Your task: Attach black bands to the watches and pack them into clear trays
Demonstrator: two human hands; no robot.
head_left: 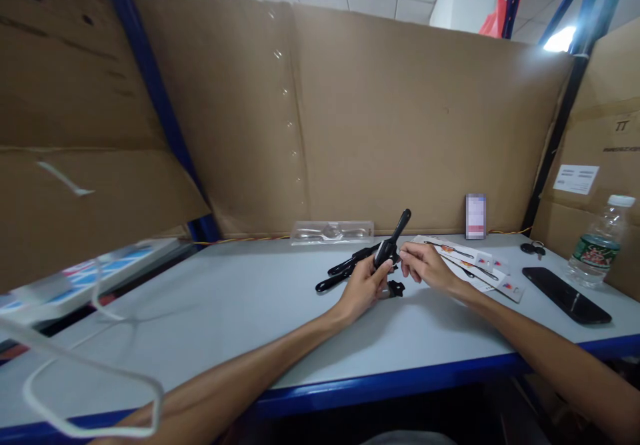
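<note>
So the black-handled tool is sitting mid-table, a bit right of centre, slanting with its handle pointing up and to the far right. The left hand is wrapping around its lower part, fingers closing snugly. The right hand is hovering or touching right beside it, fingertips bunching narrow; I honestly can't tell if they're pinching anything.

Just left of the grip, more black tools are lying on the grey tabletop, partly overlapping. A small dark piece is resting on the near side of the hands.

Over to the right, printed cards are fanning out with thin dark tools on them. Further right, a black phone is lying flat, keys are sitting beyond it, and a clear bottle is standing by the cardboard wall. At the far edge, a clear plastic tray and a lit phone are leaning up. On the near left, a white cable is looping around, pretty blurry.
</note>
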